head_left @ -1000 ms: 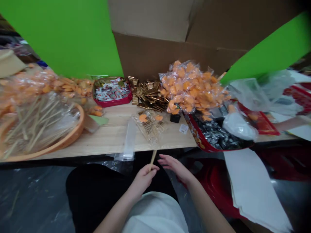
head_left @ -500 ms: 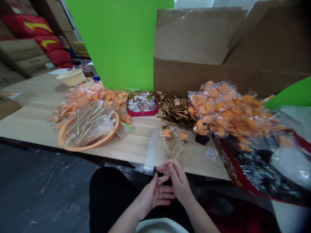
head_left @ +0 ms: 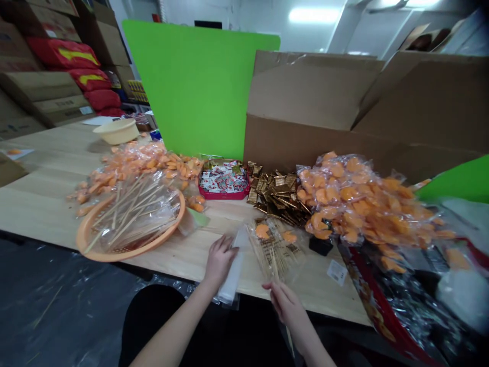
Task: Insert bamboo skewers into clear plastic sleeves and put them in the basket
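Observation:
My left hand [head_left: 220, 259] lies at the left side of a stack of long clear plastic bags [head_left: 232, 275], its fingers apart and touching the upper part. Wooden sticks [head_left: 289, 342] pass through my right hand [head_left: 286, 300], whose fingers are closed around them near the table edge; their lower ends stick out below the palm. Just beyond that hand, more thin sticks [head_left: 256, 250] lie on the table with gold-wrapped packets and an orange cut-out piece [head_left: 262, 231] on clear film.
An orange basket [head_left: 86, 247] holds bagged sticks at left. Behind stand a red tray [head_left: 223, 195] of small packets, a gold packet pile [head_left: 278, 196] and bagged orange pieces [head_left: 355, 188]. A cardboard box [head_left: 298, 137] and green panel [head_left: 191, 92] rise at the back.
My left hand has moved away from my right hand, up and left onto the plastic bags. My right hand has moved slightly right and down, keeping the sticks. The camera view has tilted upward.

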Demonstrator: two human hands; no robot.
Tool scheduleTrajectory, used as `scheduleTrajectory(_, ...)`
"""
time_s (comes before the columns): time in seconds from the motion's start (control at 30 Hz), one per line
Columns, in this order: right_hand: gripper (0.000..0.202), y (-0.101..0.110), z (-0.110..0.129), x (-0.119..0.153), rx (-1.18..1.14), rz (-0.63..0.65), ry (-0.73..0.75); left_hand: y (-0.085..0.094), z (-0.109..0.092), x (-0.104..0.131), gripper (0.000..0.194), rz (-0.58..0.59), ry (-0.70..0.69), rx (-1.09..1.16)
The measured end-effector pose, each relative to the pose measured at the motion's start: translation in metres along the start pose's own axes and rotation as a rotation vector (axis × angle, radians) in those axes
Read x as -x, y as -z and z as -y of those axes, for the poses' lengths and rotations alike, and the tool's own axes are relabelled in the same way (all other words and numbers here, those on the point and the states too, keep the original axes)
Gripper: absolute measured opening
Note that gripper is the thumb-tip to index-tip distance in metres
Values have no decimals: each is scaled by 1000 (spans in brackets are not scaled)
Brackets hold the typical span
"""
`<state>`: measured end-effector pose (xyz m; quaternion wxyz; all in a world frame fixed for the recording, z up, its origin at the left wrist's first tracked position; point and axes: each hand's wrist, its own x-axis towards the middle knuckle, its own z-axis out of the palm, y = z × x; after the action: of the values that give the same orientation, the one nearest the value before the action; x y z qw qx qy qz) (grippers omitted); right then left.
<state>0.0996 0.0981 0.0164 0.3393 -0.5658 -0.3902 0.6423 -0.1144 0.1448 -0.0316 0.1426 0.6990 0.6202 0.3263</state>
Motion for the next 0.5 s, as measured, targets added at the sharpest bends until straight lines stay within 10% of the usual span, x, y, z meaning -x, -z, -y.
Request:
scheduleTrajectory(0.27, 38, -50, 36, -55, -1, 137, 11, 45, -31, 38, 31, -3, -191, 89)
scheduleTrajectory(0.5, 23, -56, 75, -6, 292, 340, 416, 93, -80, 45, 94, 120, 349, 906)
